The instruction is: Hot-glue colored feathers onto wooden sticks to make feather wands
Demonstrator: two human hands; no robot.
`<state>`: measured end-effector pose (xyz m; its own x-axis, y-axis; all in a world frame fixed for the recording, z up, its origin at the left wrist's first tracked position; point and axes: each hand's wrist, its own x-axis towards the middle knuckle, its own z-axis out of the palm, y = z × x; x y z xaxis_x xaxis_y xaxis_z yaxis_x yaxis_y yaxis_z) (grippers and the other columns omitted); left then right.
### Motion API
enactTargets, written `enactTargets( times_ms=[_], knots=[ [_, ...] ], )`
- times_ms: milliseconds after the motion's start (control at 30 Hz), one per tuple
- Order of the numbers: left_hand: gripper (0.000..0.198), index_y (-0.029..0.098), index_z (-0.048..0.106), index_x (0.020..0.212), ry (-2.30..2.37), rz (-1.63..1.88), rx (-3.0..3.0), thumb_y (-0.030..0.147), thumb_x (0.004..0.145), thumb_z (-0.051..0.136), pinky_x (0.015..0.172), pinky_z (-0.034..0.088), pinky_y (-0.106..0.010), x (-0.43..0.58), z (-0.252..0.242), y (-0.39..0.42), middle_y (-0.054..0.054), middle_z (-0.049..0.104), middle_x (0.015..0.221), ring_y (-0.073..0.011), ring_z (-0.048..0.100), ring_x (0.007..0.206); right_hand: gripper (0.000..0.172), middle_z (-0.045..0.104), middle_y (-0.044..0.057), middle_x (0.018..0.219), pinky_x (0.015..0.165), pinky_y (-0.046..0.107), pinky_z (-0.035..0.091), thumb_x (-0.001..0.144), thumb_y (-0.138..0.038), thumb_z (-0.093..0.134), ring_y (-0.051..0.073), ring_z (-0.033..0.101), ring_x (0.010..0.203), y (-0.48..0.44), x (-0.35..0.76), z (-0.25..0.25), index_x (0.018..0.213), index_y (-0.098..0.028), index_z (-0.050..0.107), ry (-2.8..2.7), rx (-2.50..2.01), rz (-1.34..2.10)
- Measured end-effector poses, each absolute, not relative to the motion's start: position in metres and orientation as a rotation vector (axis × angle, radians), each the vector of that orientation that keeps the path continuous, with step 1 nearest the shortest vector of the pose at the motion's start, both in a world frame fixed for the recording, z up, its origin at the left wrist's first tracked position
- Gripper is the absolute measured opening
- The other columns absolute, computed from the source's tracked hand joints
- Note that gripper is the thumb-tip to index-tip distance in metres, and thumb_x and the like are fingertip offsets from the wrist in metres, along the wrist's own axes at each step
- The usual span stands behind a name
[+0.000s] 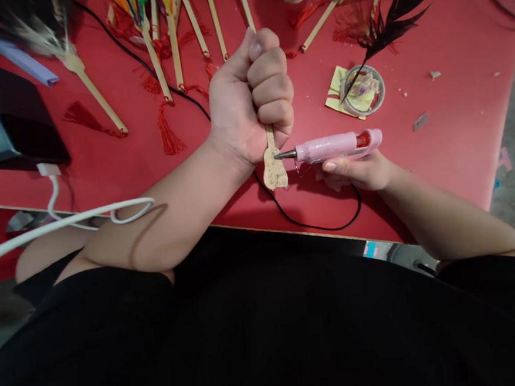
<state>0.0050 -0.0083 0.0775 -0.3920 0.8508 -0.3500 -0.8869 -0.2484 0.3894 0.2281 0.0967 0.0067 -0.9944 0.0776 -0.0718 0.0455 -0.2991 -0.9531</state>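
My left hand is closed in a fist round the handle of a wooden fan-shaped stick; its wide, rough end points down toward my body. In my right hand is a pink glue gun, lying level, with its metal tip at the wide end of the stick. Whether the tip touches the wood or hovers over it, I cannot tell. Right of my left fist, a small round container with yellowish contents sits on yellow paper, and a black feather leans out of it.
On the red table several wooden sticks with red tassels lie along the far side. A feathered stick and a dark device are at the left. A black cable runs under my wrists; a white cable crosses my left forearm.
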Motion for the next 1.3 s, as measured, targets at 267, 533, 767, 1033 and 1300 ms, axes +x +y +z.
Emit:
enactTargets(
  times_ms=[267, 533, 767, 1033, 1300],
  knots=[
    [0.044, 0.027, 0.042, 0.088, 0.582, 1.858, -0.123, 0.028, 0.124, 0.066, 0.043, 0.009, -0.029, 0.006, 0.078, -0.007, 0.009, 0.029, 0.064, -0.0082, 0.020, 0.045, 0.042, 0.062, -0.008, 0.064, 0.044, 0.017, 0.045, 0.118, -0.050, 0.083, 0.007, 0.046, 0.044, 0.098, 0.228, 0.008, 0.142, -0.015, 0.089, -1.859, -0.123, 2.540],
    [0.047, 0.027, 0.041, 0.089, 0.615, 1.907, -0.103, 0.018, 0.114, 0.080, 0.039, 0.019, -0.019, 0.009, 0.079, -0.008, 0.011, 0.038, 0.060, -0.0054, 0.030, 0.039, 0.041, 0.063, -0.007, 0.060, 0.043, 0.016, 0.045, 0.119, -0.045, 0.083, 0.008, 0.050, 0.041, 0.095, 0.228, 0.009, 0.141, -0.011, 0.088, -1.814, -0.087, 2.546],
    [0.045, 0.026, 0.042, 0.088, 0.504, 1.913, -0.059, 0.011, 0.123, 0.065, 0.038, 0.013, -0.018, 0.006, 0.083, -0.014, 0.010, 0.038, 0.060, -0.0042, 0.030, 0.044, 0.040, 0.065, -0.006, 0.060, 0.041, 0.017, 0.039, 0.117, -0.044, 0.086, 0.008, 0.051, 0.043, 0.093, 0.229, 0.012, 0.140, -0.012, 0.089, -1.879, -0.074, 2.543],
    [0.048, 0.026, 0.037, 0.086, 0.487, 1.795, -0.122, 0.022, 0.131, 0.053, 0.039, 0.010, -0.026, 0.001, 0.083, -0.009, 0.009, 0.035, 0.060, -0.0072, 0.023, 0.046, 0.048, 0.061, -0.008, 0.061, 0.042, 0.015, 0.043, 0.114, -0.048, 0.090, 0.007, 0.046, 0.043, 0.088, 0.230, 0.001, 0.150, -0.016, 0.089, -1.740, -0.061, 2.525],
    [0.047, 0.026, 0.042, 0.087, 0.618, 1.782, -0.177, 0.029, 0.122, 0.073, 0.039, 0.018, -0.022, -0.006, 0.078, -0.004, 0.008, 0.039, 0.061, -0.0072, 0.034, 0.040, 0.047, 0.074, -0.002, 0.083, 0.049, 0.019, 0.047, 0.111, -0.047, 0.091, 0.006, 0.045, 0.052, 0.090, 0.232, 0.001, 0.149, -0.019, 0.087, -1.667, 0.001, 2.547]
  ],
)
